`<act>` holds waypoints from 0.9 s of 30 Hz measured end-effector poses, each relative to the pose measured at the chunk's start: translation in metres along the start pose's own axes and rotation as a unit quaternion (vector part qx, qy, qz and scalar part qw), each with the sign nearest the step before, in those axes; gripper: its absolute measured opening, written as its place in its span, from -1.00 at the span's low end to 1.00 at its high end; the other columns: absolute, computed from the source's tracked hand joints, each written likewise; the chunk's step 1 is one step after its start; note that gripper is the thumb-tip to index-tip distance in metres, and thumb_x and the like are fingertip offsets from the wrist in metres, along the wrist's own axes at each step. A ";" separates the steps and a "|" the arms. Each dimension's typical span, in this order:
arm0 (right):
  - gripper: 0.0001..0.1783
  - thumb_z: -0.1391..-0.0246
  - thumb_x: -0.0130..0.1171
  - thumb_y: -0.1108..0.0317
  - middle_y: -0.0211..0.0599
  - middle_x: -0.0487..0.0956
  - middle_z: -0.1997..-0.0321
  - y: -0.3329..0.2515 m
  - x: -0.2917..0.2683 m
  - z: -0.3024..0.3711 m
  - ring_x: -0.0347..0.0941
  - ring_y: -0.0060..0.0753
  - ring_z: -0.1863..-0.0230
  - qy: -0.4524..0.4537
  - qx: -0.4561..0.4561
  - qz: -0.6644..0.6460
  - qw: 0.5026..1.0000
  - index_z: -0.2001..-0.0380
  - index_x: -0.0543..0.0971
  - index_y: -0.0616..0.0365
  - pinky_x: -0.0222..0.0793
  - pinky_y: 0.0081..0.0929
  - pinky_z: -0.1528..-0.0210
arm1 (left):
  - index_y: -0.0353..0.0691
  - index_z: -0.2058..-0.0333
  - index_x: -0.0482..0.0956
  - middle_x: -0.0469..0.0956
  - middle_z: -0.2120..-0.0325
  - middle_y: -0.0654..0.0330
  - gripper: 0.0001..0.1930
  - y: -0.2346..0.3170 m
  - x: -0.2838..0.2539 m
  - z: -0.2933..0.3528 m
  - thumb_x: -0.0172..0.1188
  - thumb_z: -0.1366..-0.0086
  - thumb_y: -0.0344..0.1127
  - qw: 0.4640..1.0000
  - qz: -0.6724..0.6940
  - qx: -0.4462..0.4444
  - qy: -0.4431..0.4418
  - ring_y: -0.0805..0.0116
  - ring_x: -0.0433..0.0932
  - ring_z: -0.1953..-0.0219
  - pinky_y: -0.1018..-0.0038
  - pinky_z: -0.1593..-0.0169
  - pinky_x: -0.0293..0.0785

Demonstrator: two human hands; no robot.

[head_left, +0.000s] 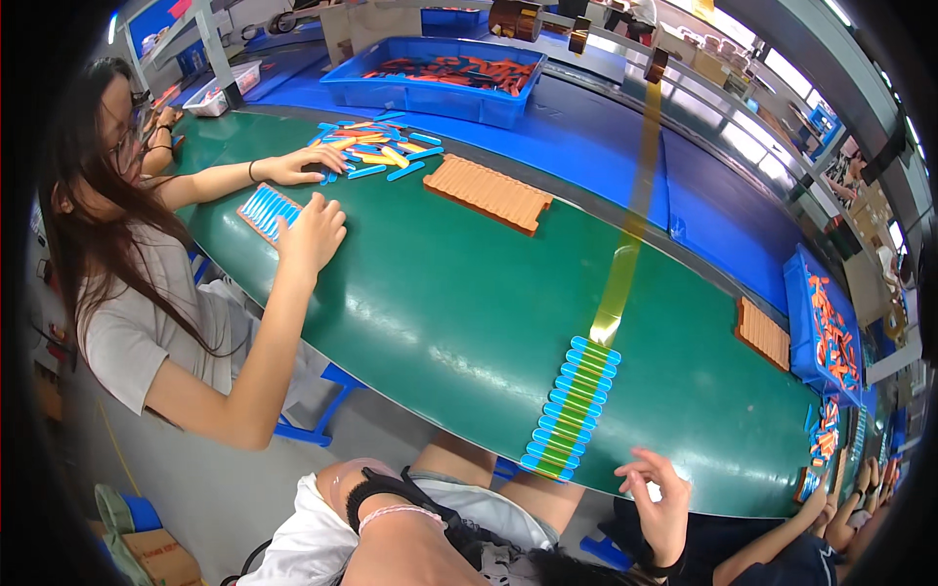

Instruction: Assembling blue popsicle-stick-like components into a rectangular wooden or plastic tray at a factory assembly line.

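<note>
A row of blue flat sticks (pixel 559 430) lies side by side near the table's front edge. A strip of translucent yellow tape (pixel 618 283) runs along the middle of the row and rises from its far end to a tape roll (pixel 657 65) above the belt. Just right of the row's near end, my right hand (pixel 660 493) hovers with fingers bent and apart, holding nothing. My left hand (pixel 342 481) is below the table edge, left of the row; it is smeared and mostly behind its wrist, which wears a dark band and a pink bracelet.
Ridged wooden boards (pixel 489 192) sit on the green table (pixel 440 322). At left, a co-worker's hands are at a stick pile (pixel 376 146) and a board of blue sticks (pixel 266 213). Blue bins of sticks (pixel 430 103) stand at the back and right. Other people's hands work far right.
</note>
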State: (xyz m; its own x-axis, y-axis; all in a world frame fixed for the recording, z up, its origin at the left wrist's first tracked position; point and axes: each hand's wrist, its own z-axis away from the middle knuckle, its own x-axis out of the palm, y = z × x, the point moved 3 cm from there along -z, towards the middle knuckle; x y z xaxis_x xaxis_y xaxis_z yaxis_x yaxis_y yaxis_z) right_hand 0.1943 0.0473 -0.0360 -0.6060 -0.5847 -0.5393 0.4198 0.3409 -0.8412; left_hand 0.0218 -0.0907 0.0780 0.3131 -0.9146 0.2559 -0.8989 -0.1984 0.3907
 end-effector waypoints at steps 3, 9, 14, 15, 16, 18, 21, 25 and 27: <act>-0.71 0.10 -0.04 0.64 -0.17 0.54 0.49 -0.008 0.005 0.010 0.43 -0.52 0.56 -0.047 -0.021 -0.046 0.998 0.22 0.40 0.33 0.33 -0.63 0.38 | -0.37 0.16 0.42 0.40 0.50 0.12 -0.72 -0.004 0.001 0.000 0.03 -0.15 -0.36 0.997 0.055 0.011 0.043 0.22 0.40 0.53 0.41 0.53 0.21; -0.77 0.04 -0.08 0.61 -0.16 0.51 0.57 0.004 0.010 0.008 0.40 -0.56 0.59 -0.033 0.004 -0.113 0.993 0.24 0.40 0.36 0.30 -0.67 0.48 | -0.32 0.19 0.43 0.39 0.49 0.15 -0.75 -0.004 0.000 -0.001 0.02 -0.15 -0.37 0.999 -0.023 0.022 0.038 0.24 0.40 0.51 0.43 0.50 0.24; -0.88 -0.02 -0.08 0.53 -0.24 0.46 0.66 0.030 0.005 -0.004 0.24 -0.65 0.71 0.068 0.070 -0.288 0.953 0.35 0.42 0.30 0.10 -0.76 0.66 | -0.31 0.20 0.44 0.40 0.48 0.14 -0.76 -0.007 -0.001 0.000 0.02 -0.15 -0.37 0.998 0.031 -0.006 0.047 0.24 0.41 0.49 0.43 0.49 0.25; -0.88 -0.02 -0.08 0.53 -0.24 0.46 0.66 0.035 0.005 -0.007 0.23 -0.65 0.71 0.098 0.079 -0.317 0.940 0.36 0.43 0.30 0.07 -0.76 0.67 | -0.30 0.20 0.44 0.41 0.47 0.14 -0.76 -0.009 -0.001 0.000 0.02 -0.15 -0.36 0.998 0.050 -0.022 0.044 0.24 0.42 0.48 0.43 0.48 0.25; -0.89 -0.04 -0.08 0.48 -0.27 0.45 0.67 0.039 0.006 -0.010 0.20 -0.68 0.73 0.115 0.080 -0.339 0.930 0.38 0.43 0.26 0.00 -0.78 0.70 | -0.30 0.20 0.44 0.41 0.47 0.14 -0.76 -0.009 -0.001 0.000 0.02 -0.15 -0.36 0.997 0.051 -0.022 0.045 0.24 0.42 0.48 0.43 0.48 0.25; -0.89 -0.04 -0.07 0.48 -0.28 0.45 0.67 0.047 0.007 -0.014 0.20 -0.68 0.73 0.133 0.088 -0.328 0.931 0.38 0.43 0.26 0.00 -0.79 0.70 | -0.29 0.20 0.44 0.41 0.47 0.15 -0.76 -0.011 -0.001 0.000 0.02 -0.15 -0.36 0.998 0.033 -0.006 0.056 0.25 0.42 0.49 0.42 0.49 0.25; -0.89 -0.05 -0.05 0.45 -0.30 0.44 0.68 0.055 0.007 -0.015 0.21 -0.69 0.73 0.161 0.089 -0.318 0.930 0.37 0.42 0.25 0.00 -0.80 0.70 | -0.27 0.20 0.44 0.41 0.46 0.15 -0.77 -0.011 -0.002 -0.001 0.01 -0.16 -0.36 0.999 0.006 0.008 0.041 0.26 0.41 0.49 0.43 0.50 0.24; -0.90 -0.05 -0.06 0.49 -0.28 0.45 0.65 0.057 0.008 -0.014 0.24 -0.69 0.71 0.150 0.047 -0.309 0.938 0.35 0.42 0.26 0.03 -0.80 0.69 | -0.27 0.20 0.44 0.40 0.46 0.15 -0.77 -0.009 -0.005 -0.002 -0.02 -0.18 -0.35 0.999 -0.027 0.017 0.020 0.26 0.41 0.50 0.43 0.50 0.24; -0.90 -0.05 -0.07 0.50 -0.28 0.46 0.64 0.056 0.009 -0.014 0.24 -0.69 0.71 0.139 0.033 -0.301 0.943 0.35 0.42 0.27 0.04 -0.79 0.69 | -0.27 0.20 0.44 0.40 0.46 0.16 -0.78 -0.008 -0.006 -0.003 -0.05 -0.19 -0.36 0.998 -0.013 0.032 0.053 0.27 0.40 0.51 0.44 0.50 0.23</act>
State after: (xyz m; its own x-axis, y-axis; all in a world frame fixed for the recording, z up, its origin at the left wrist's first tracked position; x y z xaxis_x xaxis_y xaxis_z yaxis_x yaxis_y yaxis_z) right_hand 0.2032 0.0713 -0.0883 -0.8978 -0.4386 0.0388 -0.0219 -0.0436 -0.9988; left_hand 0.0281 -0.0820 0.0762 0.3639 -0.8674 0.3396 -0.9068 -0.2465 0.3420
